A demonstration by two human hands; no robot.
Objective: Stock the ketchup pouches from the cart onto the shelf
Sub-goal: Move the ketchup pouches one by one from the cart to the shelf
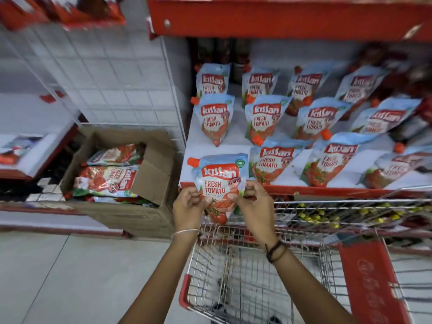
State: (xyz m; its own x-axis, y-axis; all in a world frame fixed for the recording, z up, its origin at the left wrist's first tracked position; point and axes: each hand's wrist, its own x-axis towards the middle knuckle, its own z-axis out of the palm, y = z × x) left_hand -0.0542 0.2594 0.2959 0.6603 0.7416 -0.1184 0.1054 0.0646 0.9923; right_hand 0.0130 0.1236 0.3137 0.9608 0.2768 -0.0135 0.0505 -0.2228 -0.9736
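A ketchup pouch (219,183) with a pale blue top, red label and orange cap stands upright at the front left corner of the white shelf (289,174). My left hand (188,205) pinches its left lower edge and my right hand (253,206) pinches its right edge. Several matching pouches (264,120) stand in rows behind and to the right on the same shelf. The wire cart (252,277) sits directly below my forearms; its basket looks bare where visible.
An open cardboard box (149,174) with several more pouches lying flat stands on the floor to the left. A red shelf board (280,17) hangs overhead. The cart's red handle (371,284) is at lower right. A white wire grid panel (105,73) rises at the left.
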